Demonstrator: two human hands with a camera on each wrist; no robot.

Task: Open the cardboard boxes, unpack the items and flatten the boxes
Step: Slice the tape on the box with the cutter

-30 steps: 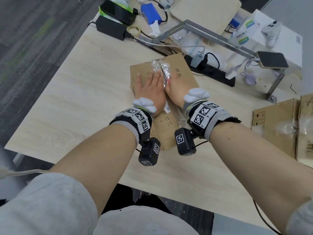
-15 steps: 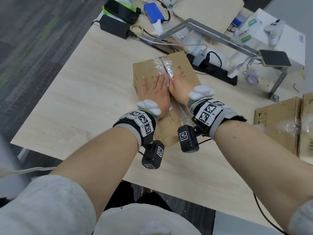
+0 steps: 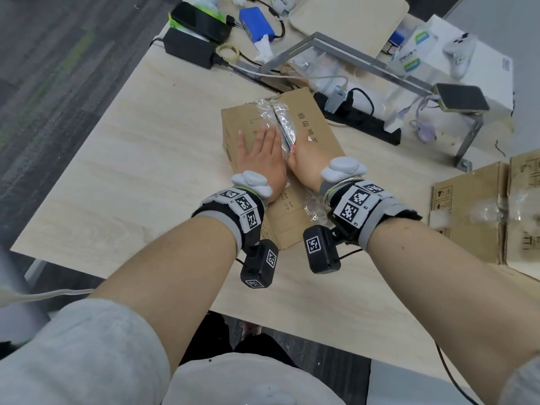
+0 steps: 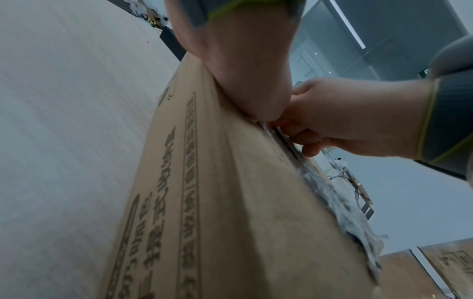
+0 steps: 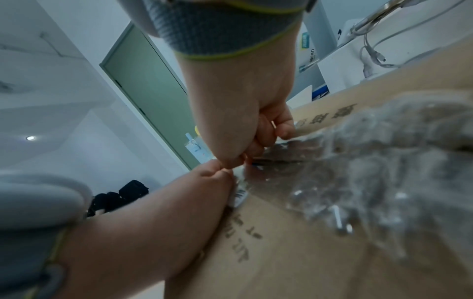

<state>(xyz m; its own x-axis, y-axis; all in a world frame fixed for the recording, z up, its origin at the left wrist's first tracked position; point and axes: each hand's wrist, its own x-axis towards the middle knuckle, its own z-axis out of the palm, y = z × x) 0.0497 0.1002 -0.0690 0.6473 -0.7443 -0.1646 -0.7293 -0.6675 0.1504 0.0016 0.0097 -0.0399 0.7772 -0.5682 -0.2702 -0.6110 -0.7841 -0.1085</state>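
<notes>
On the table (image 3: 140, 159), a printed cardboard box (image 3: 315, 127) bears crinkled tape (image 3: 280, 118).

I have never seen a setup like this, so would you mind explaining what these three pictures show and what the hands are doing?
There is no machine here: a person wears three cameras, one on the head and one under each wrist. The head view looks down at a wooden table. The other two views look along each hand from below.

A taped cardboard box lies in front of the person. The left hand lies flat on its lid with straight fingers, holding it down. The right hand has its fingers curled into the slit along the taped seam, apparently to pull a flap up.

More closed boxes wait on the right. Behind lie a black power strip, a phone on a metal stand, chargers and cables.
</notes>
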